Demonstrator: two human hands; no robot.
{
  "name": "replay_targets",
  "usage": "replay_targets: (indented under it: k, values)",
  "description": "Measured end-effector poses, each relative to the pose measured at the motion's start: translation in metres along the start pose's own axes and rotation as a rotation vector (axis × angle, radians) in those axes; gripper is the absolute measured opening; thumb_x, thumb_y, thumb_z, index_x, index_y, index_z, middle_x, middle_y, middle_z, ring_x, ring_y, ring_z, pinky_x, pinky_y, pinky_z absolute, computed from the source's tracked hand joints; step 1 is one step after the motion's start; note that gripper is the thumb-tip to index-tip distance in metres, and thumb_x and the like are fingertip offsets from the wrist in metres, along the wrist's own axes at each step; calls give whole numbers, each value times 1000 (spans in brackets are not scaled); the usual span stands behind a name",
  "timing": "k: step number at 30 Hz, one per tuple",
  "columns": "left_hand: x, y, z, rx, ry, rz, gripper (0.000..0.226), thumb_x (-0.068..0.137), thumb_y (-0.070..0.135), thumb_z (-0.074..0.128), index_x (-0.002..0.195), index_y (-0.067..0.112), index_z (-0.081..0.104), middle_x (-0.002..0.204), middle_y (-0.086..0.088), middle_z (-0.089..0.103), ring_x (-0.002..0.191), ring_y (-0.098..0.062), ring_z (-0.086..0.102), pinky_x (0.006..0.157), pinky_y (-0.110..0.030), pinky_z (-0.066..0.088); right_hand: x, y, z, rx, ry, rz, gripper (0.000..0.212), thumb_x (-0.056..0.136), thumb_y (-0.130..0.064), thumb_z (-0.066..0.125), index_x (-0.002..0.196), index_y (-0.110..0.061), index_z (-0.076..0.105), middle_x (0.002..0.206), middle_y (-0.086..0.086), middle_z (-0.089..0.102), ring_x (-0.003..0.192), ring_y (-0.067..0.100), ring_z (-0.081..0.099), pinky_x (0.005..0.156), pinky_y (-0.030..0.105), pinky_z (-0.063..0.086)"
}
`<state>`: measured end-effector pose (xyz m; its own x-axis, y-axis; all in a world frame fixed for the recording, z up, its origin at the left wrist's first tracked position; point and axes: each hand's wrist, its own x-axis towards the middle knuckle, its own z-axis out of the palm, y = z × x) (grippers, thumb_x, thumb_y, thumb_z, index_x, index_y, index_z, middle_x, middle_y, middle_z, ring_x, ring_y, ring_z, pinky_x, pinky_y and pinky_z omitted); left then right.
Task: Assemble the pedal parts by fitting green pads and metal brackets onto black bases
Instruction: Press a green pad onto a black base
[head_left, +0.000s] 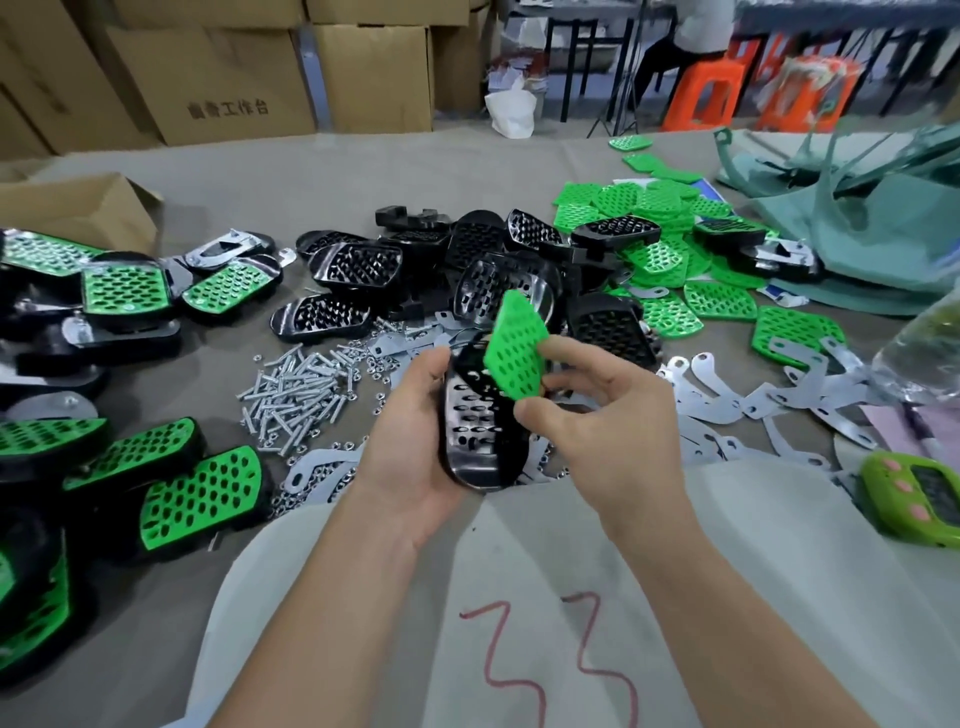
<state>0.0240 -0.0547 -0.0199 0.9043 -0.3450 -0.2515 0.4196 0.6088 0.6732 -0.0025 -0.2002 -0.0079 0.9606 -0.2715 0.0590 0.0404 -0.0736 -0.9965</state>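
Left hand (410, 452) cradles the black base (475, 431), fingers curled around it. Right hand (618, 421) pinches the green pad (514, 353), tilted at the base's 1 o'clock and not yet seated. Step in hand: pad fitting. Next move likely requires aligning the holes, then pressing flat.

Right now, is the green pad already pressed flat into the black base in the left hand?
No, the right hand pinches the green pad tilted steeply over the black base, which the left hand holds.
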Motion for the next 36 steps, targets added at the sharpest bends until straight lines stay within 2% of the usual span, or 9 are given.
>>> replay_targets:
  k: [5,10,14,19,21,24,27,30,36]
  values:
    - [-4,4,3,5,-21,31,54,92,38,49,123,-2,71,125,-23,69,105,-34,71,94,-44,58,6,0,-5,-101,-64,-127,57,63,-12,89,113,-37,76,93,-7,76,81,1,70,68,13,54]
    - [-5,7,3,-69,-38,51,45,95,31,50,122,2,72,112,-25,72,91,-32,72,86,-45,60,5,-5,-7,203,-39,-52,11,85,-17,74,90,-21,83,86,4,79,79,17,75,71,31,58]
    - [-5,7,5,-81,-35,54,49,97,32,46,129,1,68,122,-29,69,97,-33,73,90,-46,59,8,-15,-17,487,149,-3,29,100,-6,59,78,-11,77,84,10,76,79,27,76,72,30,60]
    - [-2,5,8,-96,8,49,42,92,36,54,120,8,70,123,-21,68,103,-32,69,100,-46,51,-9,-10,-9,-94,48,-409,46,83,14,58,97,-22,82,105,-7,78,101,2,71,88,37,60]
    - [-3,6,7,-108,25,50,58,81,47,56,125,10,67,129,-17,67,114,-32,66,113,-49,43,-18,-4,1,-351,-76,-478,54,78,20,55,100,-22,82,118,-16,71,113,-10,62,103,22,50]
    - [-6,8,6,-147,15,83,68,82,50,51,138,13,62,127,-22,66,116,-32,65,114,-50,44,-21,-3,8,-422,-114,-434,57,75,20,55,97,-25,82,117,-24,67,112,-17,57,98,4,41]
    - [-9,9,9,-127,-25,96,69,85,49,47,142,12,58,125,-20,69,111,-31,69,104,-49,52,-23,-6,9,-283,-56,-346,43,79,5,74,100,-32,81,111,-22,73,102,-10,67,95,17,52]
    - [-9,4,16,-146,-50,122,68,86,49,46,141,9,58,123,-20,69,106,-31,70,104,-50,50,-26,-9,11,-292,100,-230,30,71,-33,87,92,-51,73,86,-32,69,79,-9,66,74,9,51]
    - [-6,-2,13,-156,29,140,60,106,52,27,142,14,57,123,-19,70,103,-28,69,97,-41,56,-17,-1,9,-608,40,-90,50,75,-76,56,70,-26,58,60,-18,62,63,-1,56,54,12,36]
